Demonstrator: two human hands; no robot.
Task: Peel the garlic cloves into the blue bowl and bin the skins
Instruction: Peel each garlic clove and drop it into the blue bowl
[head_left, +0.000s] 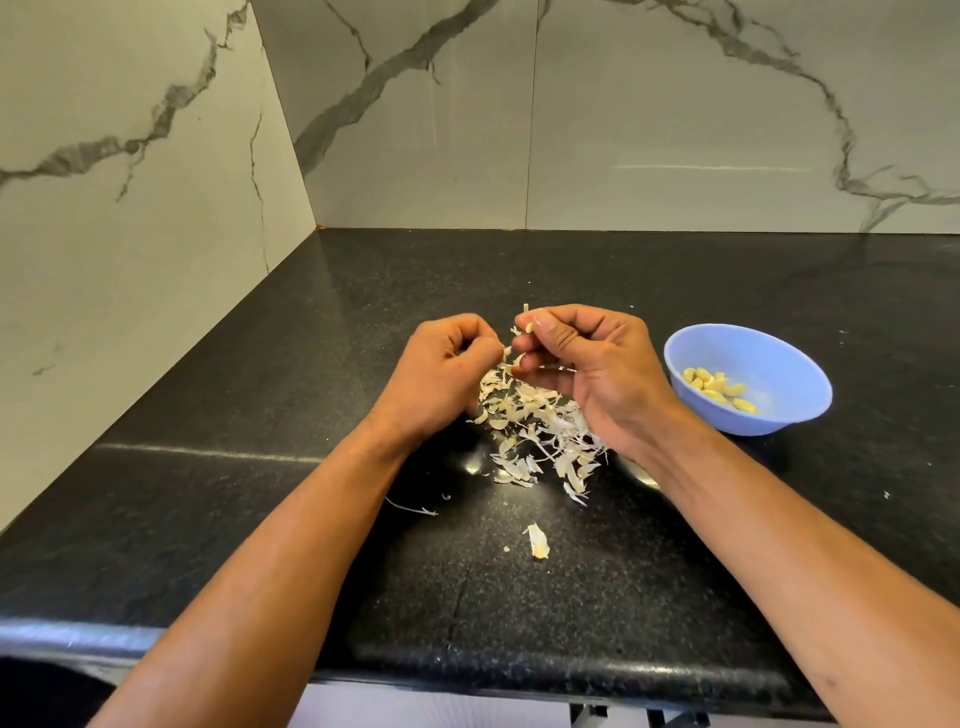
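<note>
My right hand (587, 364) pinches a small garlic clove (525, 326) at its fingertips, above the counter. A strip of papery skin (506, 352) hanging from that clove is pinched by my left hand (441, 369), fingers curled. Under both hands lies a heap of pale garlic skins (535, 431). To the right of my right hand stands the blue bowl (779, 358), holding several peeled yellowish cloves (719, 388). No bin is in view.
The black speckled counter (260, 493) runs to a rounded front edge below my forearms. Marble-patterned walls close the back and left side. Loose skin bits lie nearer me: one piece (537, 540) and a thin strand (410, 508).
</note>
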